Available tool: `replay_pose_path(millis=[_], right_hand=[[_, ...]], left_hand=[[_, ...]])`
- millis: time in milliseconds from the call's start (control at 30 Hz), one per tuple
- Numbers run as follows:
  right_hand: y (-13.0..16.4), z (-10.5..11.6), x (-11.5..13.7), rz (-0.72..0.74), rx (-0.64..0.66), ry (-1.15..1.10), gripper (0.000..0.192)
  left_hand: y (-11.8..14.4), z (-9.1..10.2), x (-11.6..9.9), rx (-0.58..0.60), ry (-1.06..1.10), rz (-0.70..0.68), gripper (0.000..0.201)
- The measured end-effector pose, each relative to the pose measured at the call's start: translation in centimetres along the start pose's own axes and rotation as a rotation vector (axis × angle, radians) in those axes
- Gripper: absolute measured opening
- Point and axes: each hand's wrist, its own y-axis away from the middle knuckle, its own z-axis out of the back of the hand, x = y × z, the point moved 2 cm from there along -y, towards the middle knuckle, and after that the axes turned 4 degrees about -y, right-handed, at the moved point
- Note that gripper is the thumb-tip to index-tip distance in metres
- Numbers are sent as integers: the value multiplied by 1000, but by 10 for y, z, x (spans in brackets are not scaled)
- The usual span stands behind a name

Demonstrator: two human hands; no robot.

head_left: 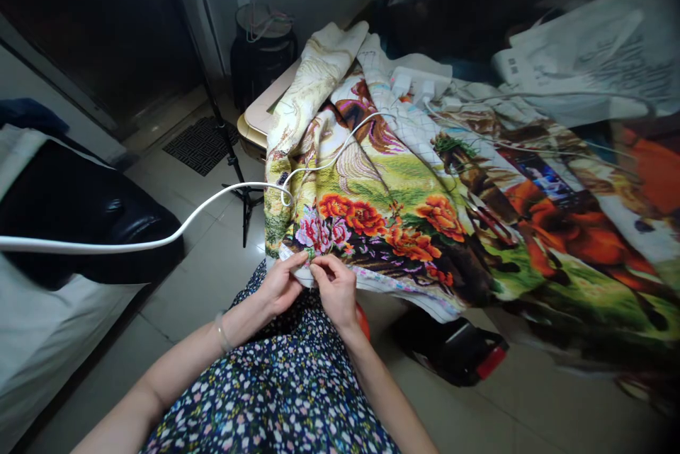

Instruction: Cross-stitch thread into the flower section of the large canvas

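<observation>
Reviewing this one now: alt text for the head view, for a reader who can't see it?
A person's left hand pinches the near edge of a large cloth patterned with orange flowers and horses, the right hand closed at the fingertips beside it. A white cable crosses the cloth.

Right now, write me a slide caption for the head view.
The left hand grips a flower-patterned cloth by its edge, the right hand pinched close beside it, a white cable lying across.
</observation>
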Motion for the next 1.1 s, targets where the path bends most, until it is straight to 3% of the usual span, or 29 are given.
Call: replay_pose_path(millis=[367, 1100], right_hand=[[2, -2, 6, 70, -48, 35, 13], [2, -6, 8, 76, -104, -8, 10]], left_hand=[[-1, 1, 2, 21, 57, 53, 10], [1, -2, 5, 28, 71, 46, 4]])
